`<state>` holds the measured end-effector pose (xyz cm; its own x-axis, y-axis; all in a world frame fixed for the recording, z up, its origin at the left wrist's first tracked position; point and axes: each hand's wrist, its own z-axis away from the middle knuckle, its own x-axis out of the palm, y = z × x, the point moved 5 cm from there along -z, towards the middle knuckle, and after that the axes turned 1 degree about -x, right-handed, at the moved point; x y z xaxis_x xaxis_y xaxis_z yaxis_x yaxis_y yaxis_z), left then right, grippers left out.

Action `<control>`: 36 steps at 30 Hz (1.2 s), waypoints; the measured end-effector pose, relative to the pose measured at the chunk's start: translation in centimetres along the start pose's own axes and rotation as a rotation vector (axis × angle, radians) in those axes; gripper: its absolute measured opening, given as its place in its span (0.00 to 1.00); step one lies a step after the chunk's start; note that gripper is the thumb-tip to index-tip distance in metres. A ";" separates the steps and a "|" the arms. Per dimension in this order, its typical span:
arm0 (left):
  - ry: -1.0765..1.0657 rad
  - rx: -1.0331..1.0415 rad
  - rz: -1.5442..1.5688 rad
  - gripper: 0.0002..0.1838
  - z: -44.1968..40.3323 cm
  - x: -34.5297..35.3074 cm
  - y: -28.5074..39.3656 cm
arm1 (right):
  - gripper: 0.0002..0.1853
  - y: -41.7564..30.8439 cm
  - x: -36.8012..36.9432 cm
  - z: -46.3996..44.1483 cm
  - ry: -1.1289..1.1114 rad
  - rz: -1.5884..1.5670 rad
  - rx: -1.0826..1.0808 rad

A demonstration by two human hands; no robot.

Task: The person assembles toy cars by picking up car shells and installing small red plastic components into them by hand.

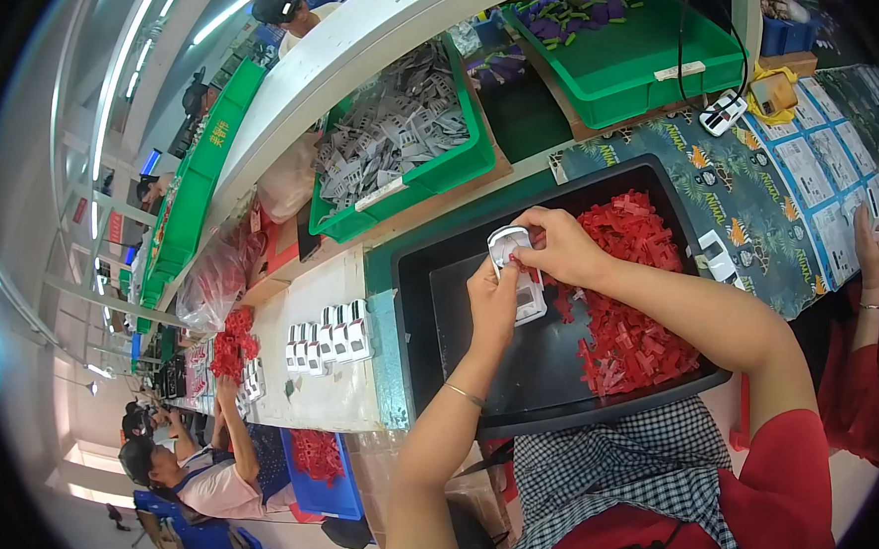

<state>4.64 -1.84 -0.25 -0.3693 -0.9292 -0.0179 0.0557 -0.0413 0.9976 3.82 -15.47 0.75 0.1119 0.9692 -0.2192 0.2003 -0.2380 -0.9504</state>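
Head view: the left hand (494,295) and right hand (558,249) pinch a white plastic part (529,301) between thumbs and fingers, over the black tray (454,375). Red pieces (627,336) lie heaped inside the tray, right of the hands. Left of them, outside the tray, a row of white units (328,339) sits on the worktop (339,398).

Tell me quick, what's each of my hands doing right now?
Left hand: closed, gripping the white plastic part by its side.
Right hand: closed on the same part, fingers at its upper end.
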 end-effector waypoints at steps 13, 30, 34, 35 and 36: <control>0.006 0.212 -0.217 0.11 0.6 -0.7 0.8 | 0.13 -0.4 0.8 0.8 0.018 -0.091 -0.100; 0.291 0.418 -0.910 0.29 1.1 -16.0 6.8 | 0.23 -4.3 -0.6 1.3 0.091 -0.110 -0.156; 0.437 0.129 -1.281 0.33 -0.5 -23.6 -1.2 | 0.19 -3.7 -0.2 1.1 0.048 -0.079 -0.144; 0.415 0.001 -1.471 0.33 -0.6 -24.2 -2.7 | 0.18 -3.6 -0.1 1.1 0.024 -0.035 -0.163; 0.352 -0.079 -1.581 0.34 -0.1 -24.0 -3.4 | 0.17 -3.7 0.2 1.3 -0.001 0.009 -0.181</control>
<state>13.39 20.57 -3.25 0.1181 0.0242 -0.9927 -0.1040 -0.9939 -0.0366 1.82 -14.30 3.88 0.1133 0.9670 -0.2281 0.3715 -0.2542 -0.8930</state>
